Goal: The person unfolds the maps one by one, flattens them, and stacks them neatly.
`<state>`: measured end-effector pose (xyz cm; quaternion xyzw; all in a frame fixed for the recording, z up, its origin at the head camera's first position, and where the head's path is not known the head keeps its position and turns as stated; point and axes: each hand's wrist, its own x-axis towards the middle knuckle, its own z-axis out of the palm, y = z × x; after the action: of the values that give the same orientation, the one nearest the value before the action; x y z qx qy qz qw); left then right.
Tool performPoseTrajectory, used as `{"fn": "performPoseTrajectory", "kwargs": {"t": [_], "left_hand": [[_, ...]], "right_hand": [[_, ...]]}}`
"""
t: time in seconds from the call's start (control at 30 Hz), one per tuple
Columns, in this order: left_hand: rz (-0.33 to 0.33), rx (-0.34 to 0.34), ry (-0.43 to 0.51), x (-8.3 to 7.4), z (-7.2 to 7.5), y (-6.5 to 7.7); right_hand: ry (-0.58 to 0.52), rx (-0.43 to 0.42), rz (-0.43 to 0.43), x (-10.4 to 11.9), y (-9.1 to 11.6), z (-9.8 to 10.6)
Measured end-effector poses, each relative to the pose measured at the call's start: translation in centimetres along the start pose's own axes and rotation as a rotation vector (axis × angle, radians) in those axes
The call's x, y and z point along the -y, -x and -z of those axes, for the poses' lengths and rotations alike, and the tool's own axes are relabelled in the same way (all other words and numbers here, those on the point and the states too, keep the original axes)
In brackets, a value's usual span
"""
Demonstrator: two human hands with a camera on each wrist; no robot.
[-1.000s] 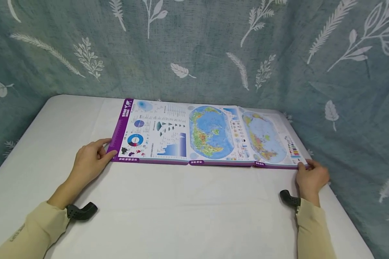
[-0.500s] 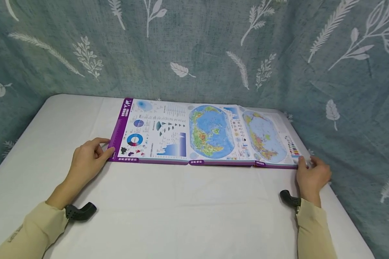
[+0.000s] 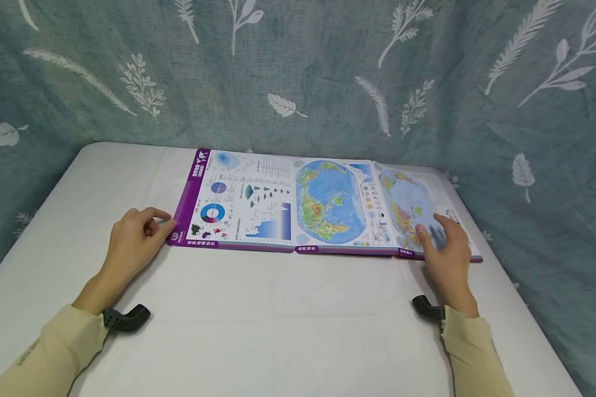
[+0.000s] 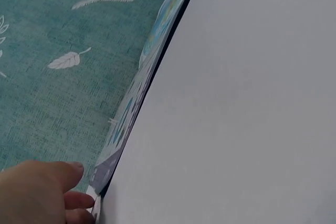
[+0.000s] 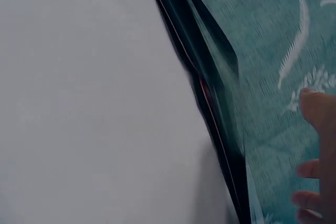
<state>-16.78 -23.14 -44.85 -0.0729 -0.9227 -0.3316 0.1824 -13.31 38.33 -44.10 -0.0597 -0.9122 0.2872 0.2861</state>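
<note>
A folded world map (image 3: 268, 193) with a purple border lies toward the back of the table, spread into three panels side by side. My left hand (image 3: 136, 237) is at its near left corner, fingertips right at the edge. In the left wrist view the thumb (image 4: 71, 174) stands a little off the map's corner (image 4: 105, 169), fingers loosely bent. Over the right panel (image 3: 407, 207) hovers my right hand (image 3: 449, 264), thumb and forefinger spread apart with nothing between them. The right wrist view shows the map's near edge (image 5: 194, 61) with slightly parted dark layers.
The white-covered table (image 3: 278, 325) stretches in front of the map. Behind and to the right hangs a green-blue curtain (image 3: 318, 71) with white leaf prints. Black wrist cameras (image 3: 126, 318) sit at both cuffs.
My right hand has let go of the map's right corner and moved left over the right panel. My left thumb has eased off the left corner, uncovering a small round logo.
</note>
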Motion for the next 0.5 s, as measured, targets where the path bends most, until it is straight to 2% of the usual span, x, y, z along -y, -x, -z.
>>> {"fn": "performPoseTrajectory", "kwargs": {"t": [0.17, 0.37, 0.5], "left_hand": [[-0.008, -0.016, -0.026, 0.5, 0.5, -0.2], [-0.019, -0.062, -0.061, 1.6, 1.4, -0.5], [0.001, -0.092, -0.065, 2.2, 1.6, -0.5]], "right_hand": [[-0.035, 0.040, 0.123, 1.2, -0.3, -1.6], [-0.044, 0.143, 0.191, 3.1, -1.2, -3.7], [-0.034, 0.196, 0.238, 4.0, -1.9, -4.4]]}}
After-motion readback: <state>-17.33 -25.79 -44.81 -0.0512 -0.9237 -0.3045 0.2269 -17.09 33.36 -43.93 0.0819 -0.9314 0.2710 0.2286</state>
